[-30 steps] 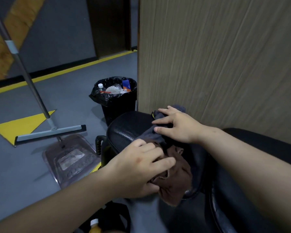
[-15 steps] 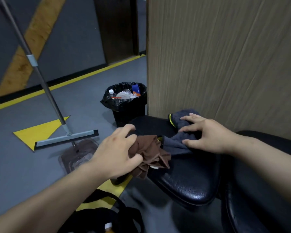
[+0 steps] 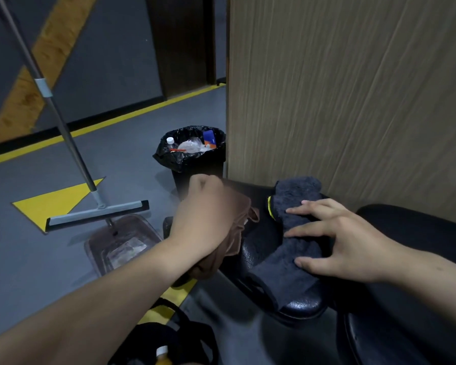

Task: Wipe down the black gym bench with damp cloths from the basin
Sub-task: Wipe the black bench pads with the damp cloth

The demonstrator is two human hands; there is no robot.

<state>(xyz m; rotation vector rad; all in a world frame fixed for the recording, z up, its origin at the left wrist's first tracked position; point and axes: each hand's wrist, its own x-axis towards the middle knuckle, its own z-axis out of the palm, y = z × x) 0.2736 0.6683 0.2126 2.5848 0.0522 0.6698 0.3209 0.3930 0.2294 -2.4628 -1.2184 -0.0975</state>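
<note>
Wiping looks under way, not finished: the left hand (image 3: pixel 203 222) grips a bunched brown cloth (image 3: pixel 238 227) at the left edge of the black gym bench (image 3: pixel 258 255); the right hand (image 3: pixel 350 246) presses flat, fingers spread, on a grey cloth (image 3: pixel 295 233) draped over the same pad; the adjoining pad (image 3: pixel 411 227) at right carries no cloth and probably remains; the clear basin (image 3: pixel 127 248) sits on the floor nearby.

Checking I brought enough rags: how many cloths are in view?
2. A brown cloth is gripped in the left hand, beside the bench pad; a dark grey cloth lies on that pad under the right hand. Others may be hidden.
</note>
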